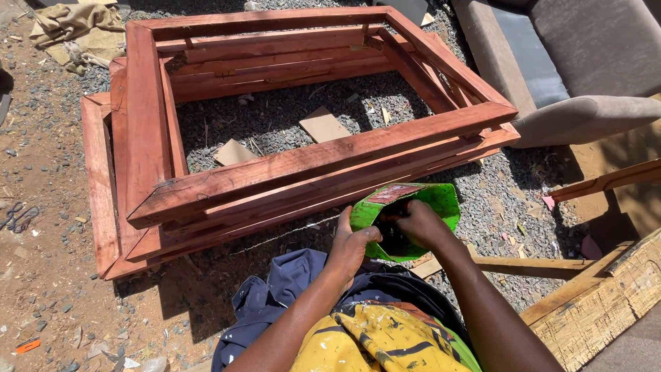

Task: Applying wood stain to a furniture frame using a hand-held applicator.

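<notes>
The left hand [350,246] was closed on the near-left rim of a green cut-open container [407,215], thumb over the edge, holding it tilted with its mouth toward the person. The right hand [420,222] was sunk into that mouth, fingers curled around something dark inside; what they pinched could not be made out. The container hung just above the person's lap, over a blue garment [289,293] and a yellow paint-streaked cloth [375,337].

Just beyond the hands lay a stack of reddish wooden frames [275,165] on gravel [496,200], with cardboard scraps [323,127] inside. To the right of the grip lay timber lengths [592,303], farther off a grey cushioned seat [585,76].

The container looked thin and soft; a one-sided hold could probably let it buckle or tip, spilling its contents onto the cloth or gravel.
</notes>
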